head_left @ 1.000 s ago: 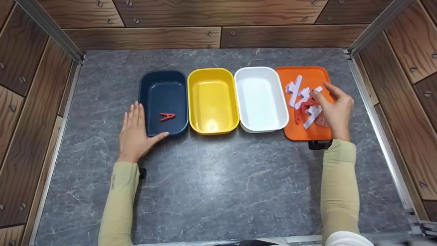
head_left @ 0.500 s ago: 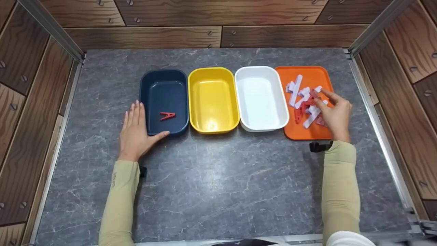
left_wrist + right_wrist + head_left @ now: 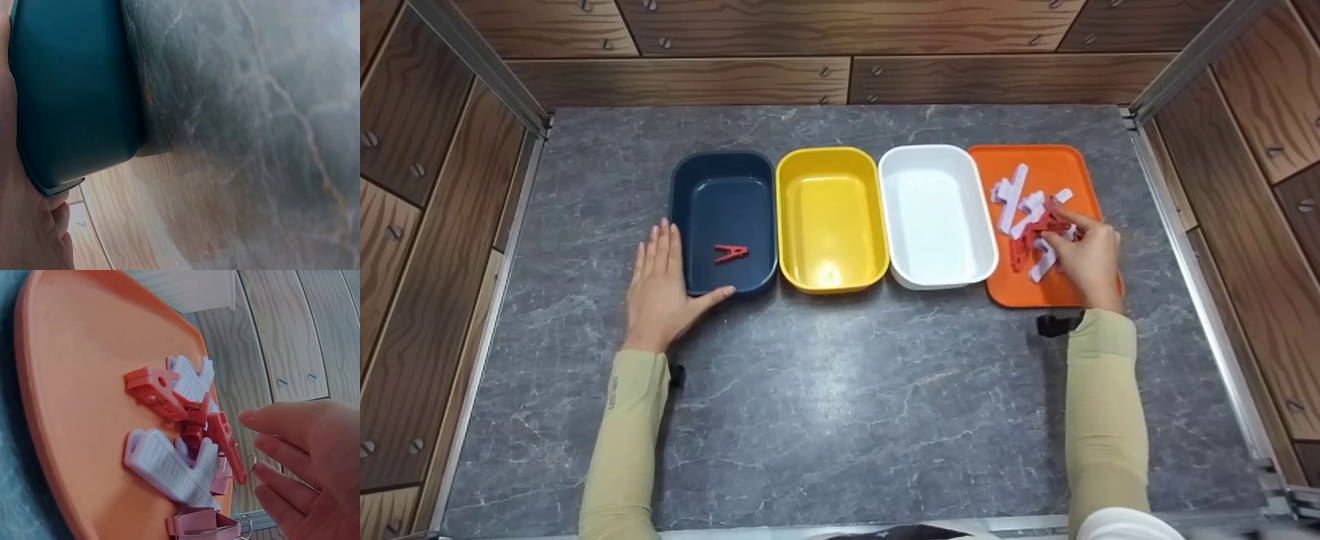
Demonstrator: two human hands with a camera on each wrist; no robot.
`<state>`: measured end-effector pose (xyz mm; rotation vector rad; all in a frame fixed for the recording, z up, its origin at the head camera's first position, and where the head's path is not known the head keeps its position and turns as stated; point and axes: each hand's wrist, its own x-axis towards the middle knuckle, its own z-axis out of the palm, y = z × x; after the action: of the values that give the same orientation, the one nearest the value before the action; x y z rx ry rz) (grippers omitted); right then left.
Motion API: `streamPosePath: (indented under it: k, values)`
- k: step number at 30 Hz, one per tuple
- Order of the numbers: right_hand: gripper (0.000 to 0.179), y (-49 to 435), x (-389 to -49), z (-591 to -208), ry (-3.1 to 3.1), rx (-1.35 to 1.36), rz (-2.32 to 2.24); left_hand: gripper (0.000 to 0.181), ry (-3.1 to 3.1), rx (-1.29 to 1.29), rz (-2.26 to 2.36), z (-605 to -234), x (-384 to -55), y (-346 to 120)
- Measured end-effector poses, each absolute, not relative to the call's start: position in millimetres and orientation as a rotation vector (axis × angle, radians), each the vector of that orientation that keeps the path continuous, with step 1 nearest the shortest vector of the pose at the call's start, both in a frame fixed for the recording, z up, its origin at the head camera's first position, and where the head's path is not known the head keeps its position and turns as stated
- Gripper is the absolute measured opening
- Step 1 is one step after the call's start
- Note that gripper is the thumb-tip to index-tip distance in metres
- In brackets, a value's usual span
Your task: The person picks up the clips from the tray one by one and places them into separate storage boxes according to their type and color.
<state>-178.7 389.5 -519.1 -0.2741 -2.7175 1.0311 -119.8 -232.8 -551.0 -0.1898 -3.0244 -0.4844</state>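
My left hand [image 3: 656, 289] lies along the left side of a dark blue bin [image 3: 679, 195], fingers straight, thumb at the near rim. One red clothespin [image 3: 731, 253] lies inside that bin. Over the orange tray [image 3: 1012, 292], my right hand [image 3: 1091, 259] has its thumb and fingertips right at a heap of clips. In the right wrist view its fingers look loosely bent, with a small gap to the nearest red clothespin [image 3: 228, 444]. Another red clothespin [image 3: 154, 394], a lilac clip [image 3: 171, 467] and a pink binder clip [image 3: 202, 523] lie beside it. The hand covers part of the heap.
A yellow bin [image 3: 829, 217] and a white bin [image 3: 937, 210] stand side by side between the blue bin and the tray. Wood-patterned walls [image 3: 735, 81] with metal rails enclose the grey marbled table [image 3: 825, 420].
My right hand has shifted left and lower over the tray, its fingertips coming to the red clothespins. My left hand stays at the blue bin.
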Motion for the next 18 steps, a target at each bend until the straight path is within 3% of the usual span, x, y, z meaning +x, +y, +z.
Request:
streamPosePath:
  k: [18]
  values:
    - [0.032,391.3,-184.6,-520.5,-2.816,-0.133,0.821,0.131,-3.032,-0.172,-0.507,-549.8,-119.6,-231.9]
